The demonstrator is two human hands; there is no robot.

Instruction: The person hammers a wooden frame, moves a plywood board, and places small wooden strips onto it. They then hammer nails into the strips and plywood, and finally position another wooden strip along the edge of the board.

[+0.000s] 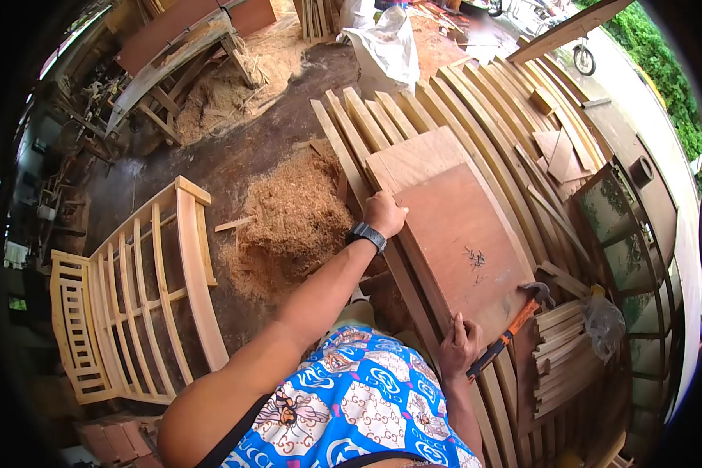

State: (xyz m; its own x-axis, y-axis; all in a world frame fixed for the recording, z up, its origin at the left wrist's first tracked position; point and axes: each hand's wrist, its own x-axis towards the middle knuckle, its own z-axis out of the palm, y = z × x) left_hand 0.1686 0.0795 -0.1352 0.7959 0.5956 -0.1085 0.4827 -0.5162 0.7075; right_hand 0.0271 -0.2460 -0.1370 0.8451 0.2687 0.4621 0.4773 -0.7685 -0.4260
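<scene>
A reddish plywood panel (452, 234) lies on top of a paler plywood board (413, 160), both resting on long wooden planks. My left hand (384, 214), with a dark watch at the wrist, is closed on the panel's upper left corner, thumb on top. At its lower left corner, my right hand (460, 345) has its fingers curled and pinched against the edge. A small heap of nails (476, 257) sits on the panel. Just right of my right hand lies a claw hammer (511, 331) with an orange and black handle, its head on the panel's lower right part.
Long planks (491, 101) run beneath and beyond the boards. Short wood strips (558, 351) and a clear plastic bag (603, 326) are at the right. Sawdust (296, 218) is piled on the floor. A slatted wooden frame (144, 292) stands left; a white sack (386, 51) is behind.
</scene>
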